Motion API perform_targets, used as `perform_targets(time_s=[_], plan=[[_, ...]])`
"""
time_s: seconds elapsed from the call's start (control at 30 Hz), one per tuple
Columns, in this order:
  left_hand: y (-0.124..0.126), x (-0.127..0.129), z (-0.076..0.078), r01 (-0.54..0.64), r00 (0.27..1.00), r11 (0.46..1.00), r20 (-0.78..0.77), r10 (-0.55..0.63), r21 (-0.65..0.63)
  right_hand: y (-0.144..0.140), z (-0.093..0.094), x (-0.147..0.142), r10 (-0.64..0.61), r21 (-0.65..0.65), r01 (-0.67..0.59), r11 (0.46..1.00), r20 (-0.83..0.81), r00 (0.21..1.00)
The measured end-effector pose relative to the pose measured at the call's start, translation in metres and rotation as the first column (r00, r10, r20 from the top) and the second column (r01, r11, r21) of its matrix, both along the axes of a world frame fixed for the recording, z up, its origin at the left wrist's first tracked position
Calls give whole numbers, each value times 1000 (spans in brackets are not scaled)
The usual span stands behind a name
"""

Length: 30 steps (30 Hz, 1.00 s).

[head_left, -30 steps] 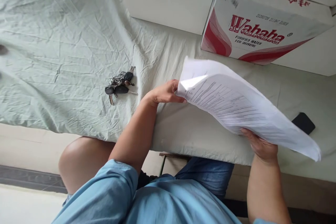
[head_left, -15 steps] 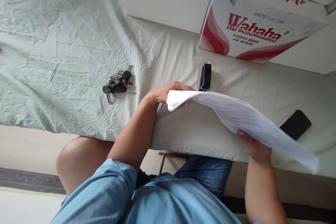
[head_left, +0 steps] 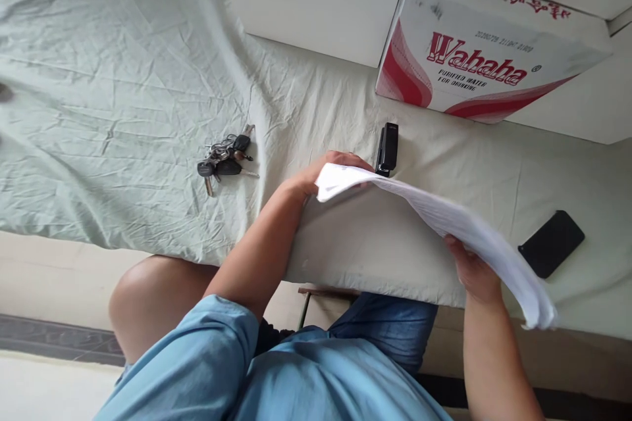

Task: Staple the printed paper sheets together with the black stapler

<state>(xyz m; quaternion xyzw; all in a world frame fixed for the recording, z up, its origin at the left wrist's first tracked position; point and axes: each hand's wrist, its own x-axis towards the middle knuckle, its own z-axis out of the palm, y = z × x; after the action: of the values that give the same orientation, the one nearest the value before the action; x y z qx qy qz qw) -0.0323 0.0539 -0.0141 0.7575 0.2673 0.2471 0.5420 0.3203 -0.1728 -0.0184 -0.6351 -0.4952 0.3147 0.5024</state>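
While both my hands, left [head_left: 316, 177] and right [head_left: 471, 270], grip the papers [head_left: 444, 220], I've lowered them flat, uncovering the stapler [head_left: 387, 148] behind.

White paper stack [head_left: 444, 217], black stapler [head_left: 387, 148], black phone [head_left: 552, 243], pale green sheet [head_left: 123, 99], red-and-white box [head_left: 474, 66].

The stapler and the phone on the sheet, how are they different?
The stapler is narrow and long and lies just past the left hand; the phone is broad and flat and lies beyond the paper stack, near the right hand. Both are black and untouched.
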Motion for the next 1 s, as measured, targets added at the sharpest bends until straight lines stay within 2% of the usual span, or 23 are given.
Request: perform_targets(time_s=[0.03, 0.13, 0.23, 0.3, 0.4, 0.47, 0.5, 0.53, 0.63, 0.73, 0.8, 0.87, 0.93, 1.0], plan=[[0, 1, -2, -1, 1000, 1000, -22, 1, -1, 3, -1, -4, -28, 27, 28, 999, 11, 1000], [-3, 5, -6, -102, 994, 986, -43, 98, -129, 5, -5, -17, -108, 62, 111, 992, -39, 993], [-8, 8, -6, -143, 990, 957, -16, 143, -251, -16, -11, -32, -153, -66, 145, 987, -129, 980], [-10, 10, -3, -158, 987, 952, -29, 156, -264, -40, -16, -37, -152, -197, 115, 974, -185, 971], [-11, 9, 3, -145, 989, 952, -57, 134, -271, -74, -18, -25, -128, -366, 36, 930, -231, 965], [-12, 7, 8, -80, 997, 952, -46, 70, -297, -84, -12, -3, -189, -391, 78, 917, -255, 948], [-12, 6, 10, -33, 999, 949, -37, 22, -314, -85, -6, 11, -252, -356, 148, 923, -268, 930], [-13, 6, 12, 18, 999, 945, -32, -30, -327, -82, 1, 25, -285, -314, 189, 930, -294, 912], [-18, 9, 18, 188, 977, 926, -36, -211, -327, -59, 26, 53, -169, -185, 110, 977, -342, 924], [-23, 18, 20, 300, 942, 917, -67, -328, -263, -30, 42, 48, 7, -188, -56, 981, -253, 967], [-26, 24, 20, 321, 930, 920, -108, -351, -225, -11, 42, 29, 105, -220, -158, 963, -232, 967], [-28, 28, 19, 331, 918, 920, -153, -365, -209, 8, 36, 6, 135, -217, -183, 959, -219, 966], [-29, 28, 19, 328, 911, 918, -181, -370, -221, 28, 26, -11, 66, -203, -93, 975, -133, 989], [-28, 27, 19, 256, 933, 937, -194, -304, -238, 51, 15, -20, -12, -162, 2, 987, -57, 998]])
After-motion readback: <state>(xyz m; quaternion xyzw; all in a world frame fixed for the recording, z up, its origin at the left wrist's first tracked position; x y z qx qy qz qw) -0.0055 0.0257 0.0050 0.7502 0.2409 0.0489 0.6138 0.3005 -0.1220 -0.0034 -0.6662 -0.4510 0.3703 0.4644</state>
